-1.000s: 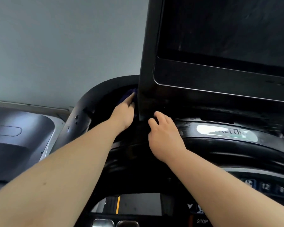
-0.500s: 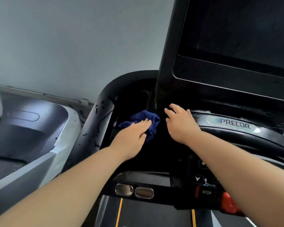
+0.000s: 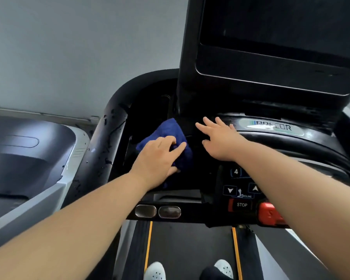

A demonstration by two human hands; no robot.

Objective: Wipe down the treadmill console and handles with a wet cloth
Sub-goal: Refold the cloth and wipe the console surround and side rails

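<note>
The left hand (image 3: 158,160) has drawn back from behind the screen post (image 3: 190,57). It now holds the blue cloth (image 3: 168,132) down in the dark tray on the left side of the console (image 3: 281,142), fingers curled over it and thumb tucked beneath. The right hand (image 3: 220,140) rests just beside it, fingers straight and spread.

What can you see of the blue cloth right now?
The cloth is dark blue, soft and towel-like, bunched into a crumpled wad rather than spread flat. It lies in the black recess at the left of the console, beside the foot of the screen post. The left hand grips its lower half, fingers curled over it, thumb at its lower edge; an upper corner pokes out beyond them. The right hand is apart from it. Wetness cannot be judged.
</note>
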